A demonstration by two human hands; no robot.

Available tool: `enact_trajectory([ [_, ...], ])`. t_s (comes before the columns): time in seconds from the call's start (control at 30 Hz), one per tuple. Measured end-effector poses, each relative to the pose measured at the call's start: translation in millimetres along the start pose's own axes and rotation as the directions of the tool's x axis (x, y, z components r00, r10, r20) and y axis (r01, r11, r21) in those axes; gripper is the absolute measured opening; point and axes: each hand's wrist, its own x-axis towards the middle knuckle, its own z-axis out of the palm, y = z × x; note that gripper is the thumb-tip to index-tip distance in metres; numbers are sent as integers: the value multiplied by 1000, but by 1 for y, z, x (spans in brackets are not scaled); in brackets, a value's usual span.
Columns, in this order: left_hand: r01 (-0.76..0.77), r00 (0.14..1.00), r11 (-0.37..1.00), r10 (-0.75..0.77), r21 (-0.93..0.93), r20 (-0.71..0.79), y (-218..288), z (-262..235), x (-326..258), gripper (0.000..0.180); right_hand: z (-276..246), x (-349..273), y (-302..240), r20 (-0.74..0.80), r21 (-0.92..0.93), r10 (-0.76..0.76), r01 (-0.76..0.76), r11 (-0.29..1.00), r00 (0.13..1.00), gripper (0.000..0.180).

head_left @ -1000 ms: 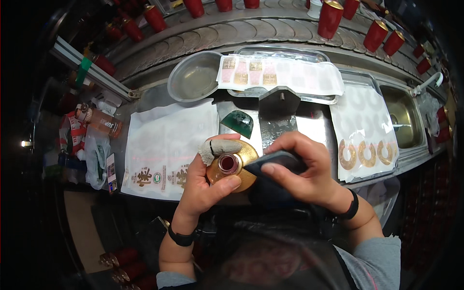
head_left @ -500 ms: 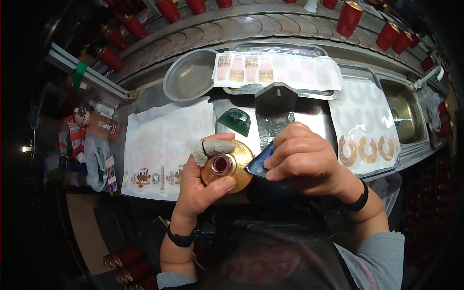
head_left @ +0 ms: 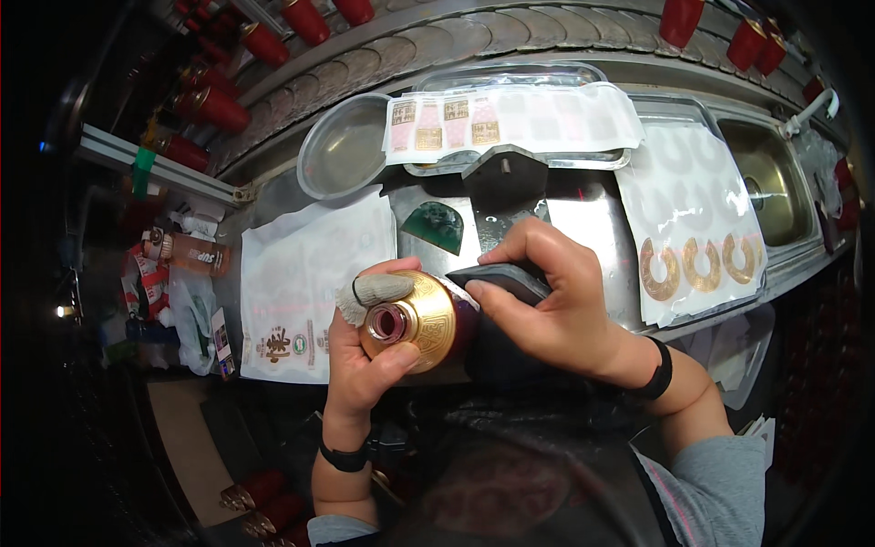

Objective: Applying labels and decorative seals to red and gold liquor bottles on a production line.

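My left hand (head_left: 357, 365) is wrapped round a bottle (head_left: 428, 319) with a gold patterned shoulder and dark red body. The bottle tips so that its uncapped neck faces up toward me. A grey cloth cover (head_left: 383, 289) sits on one finger of that hand. Between thumb and fingers, my right hand (head_left: 570, 314) pinches a dark flat scraper (head_left: 510, 277). The scraper's pointed end lies at the bottle's right side, by a whitish strip along the gold edge; whether they touch I cannot tell. A green half-round scraper (head_left: 436, 228) lies on the metal table beyond.
Sticker sheets with gold arcs (head_left: 700, 264), gold and pink labels (head_left: 519, 123), and dark characters (head_left: 314, 273) surround the work spot. Behind are a plastic bowl (head_left: 342, 146), a dark angular stand (head_left: 507, 178) and a slatted conveyor (head_left: 510, 36) with red bottles. A sink (head_left: 764, 196) is at right.
The bottle has tilted, showing more of its right side. My right hand has turned, so the scraper now lies flatter against that side, with my thumb along it.
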Motion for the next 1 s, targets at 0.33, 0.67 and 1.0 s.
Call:
enact_trajectory([
  [0.33, -12, 1000, 1000, 13, -6, 18, 0, 2, 0, 76, 11, -3, -12, -91, 2, -53, 53, 999, 994, 24],
  [0.67, -76, 997, 997, 75, 26, 29, 1, 3, -7, 73, 5, -8, -26, -107, 113, 105, -92, 989, 989, 20],
  [1.0, -135, 991, 989, 136, 58, -6, 3, 6, -5, 66, 3, -1, 0, -205, 97, 192, -175, 980, 960, 19],
])
